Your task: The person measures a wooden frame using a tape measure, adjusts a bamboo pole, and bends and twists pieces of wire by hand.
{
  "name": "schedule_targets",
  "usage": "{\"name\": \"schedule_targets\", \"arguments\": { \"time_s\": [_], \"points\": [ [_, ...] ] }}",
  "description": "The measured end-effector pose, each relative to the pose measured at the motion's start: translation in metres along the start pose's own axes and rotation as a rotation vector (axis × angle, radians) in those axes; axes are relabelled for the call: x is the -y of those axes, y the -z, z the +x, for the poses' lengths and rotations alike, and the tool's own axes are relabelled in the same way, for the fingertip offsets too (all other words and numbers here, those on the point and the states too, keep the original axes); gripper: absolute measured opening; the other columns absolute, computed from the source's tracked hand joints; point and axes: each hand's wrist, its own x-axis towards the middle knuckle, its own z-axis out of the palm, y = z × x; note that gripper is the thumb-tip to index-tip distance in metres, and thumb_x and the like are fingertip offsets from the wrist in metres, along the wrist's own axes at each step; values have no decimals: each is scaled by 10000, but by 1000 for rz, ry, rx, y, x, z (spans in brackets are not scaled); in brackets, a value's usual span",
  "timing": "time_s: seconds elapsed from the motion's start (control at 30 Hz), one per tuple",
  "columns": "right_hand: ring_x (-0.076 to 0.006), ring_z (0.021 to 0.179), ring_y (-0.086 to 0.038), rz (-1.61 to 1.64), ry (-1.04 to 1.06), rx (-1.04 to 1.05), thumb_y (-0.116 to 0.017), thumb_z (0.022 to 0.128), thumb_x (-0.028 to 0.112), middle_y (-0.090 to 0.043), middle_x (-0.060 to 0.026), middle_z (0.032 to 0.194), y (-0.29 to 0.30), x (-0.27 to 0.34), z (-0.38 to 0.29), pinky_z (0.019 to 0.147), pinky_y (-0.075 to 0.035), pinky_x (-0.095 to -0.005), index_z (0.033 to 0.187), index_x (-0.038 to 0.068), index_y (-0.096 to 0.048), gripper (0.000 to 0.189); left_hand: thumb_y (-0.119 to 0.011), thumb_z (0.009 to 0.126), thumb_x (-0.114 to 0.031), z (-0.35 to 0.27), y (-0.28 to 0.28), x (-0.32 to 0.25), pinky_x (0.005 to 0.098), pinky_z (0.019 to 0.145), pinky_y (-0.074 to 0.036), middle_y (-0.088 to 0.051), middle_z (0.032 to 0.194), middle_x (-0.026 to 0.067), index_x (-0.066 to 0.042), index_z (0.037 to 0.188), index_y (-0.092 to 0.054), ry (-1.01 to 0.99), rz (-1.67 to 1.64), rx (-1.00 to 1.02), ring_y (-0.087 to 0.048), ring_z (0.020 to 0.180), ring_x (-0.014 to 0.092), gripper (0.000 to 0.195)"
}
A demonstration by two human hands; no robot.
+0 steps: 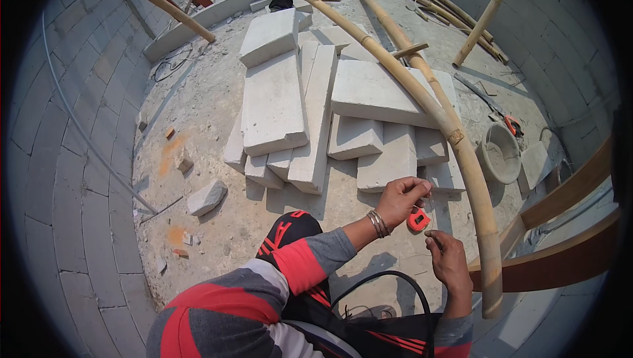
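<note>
My left hand [403, 202], with bracelets at the wrist, is raised in front of the pale lightweight concrete blocks [385, 160]. Its thumb and index finger meet at the tips; whether something thin is pinched there cannot be told. A red tape measure [418, 220] shows just below that hand, between my two hands; what it rests on is unclear. My right hand [447, 256] is lower and to the right, beside the bamboo pole, with fingers bent and the thumb near the index finger. Any small thing between its fingertips is too fine to make out.
Stacked white blocks [274, 101] lie ahead. A long bamboo pole [465, 160] slants past my right side, near a grey bucket [499, 154] and another red tape measure [513, 125]. A wooden frame [549, 269] stands right. Block walls [74, 160] flank the floor; rubble [207, 198] lies left.
</note>
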Motion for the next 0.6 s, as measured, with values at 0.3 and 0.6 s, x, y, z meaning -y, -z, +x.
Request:
{"name": "schedule_targets", "arguments": {
  "time_s": [0.3, 0.6],
  "points": [
    [-227, 701, -666, 0, 32, -5, -615, 1006, 136, -679, -175, 806, -5, -11, 0, 689, -533, -353, 1145, -9, -684, 212, -649, 1014, -299, 0, 0, -1, 210, 604, -499, -709, 958, 2, -68, 1143, -721, -69, -45, 20, -638, 745, 63, 274],
    [-260, 624, -638, -23, -22, -34, -592, 1018, 142, -628, -162, 690, -1, 3, 0, 638, -509, -381, 1158, 23, -678, 203, -561, 1047, -314, -5, 0, -9, 214, 651, -537, -721, 1019, 33, -65, 1204, -700, -37, -115, 7, -650, 747, 70, 326]
  ]
}}
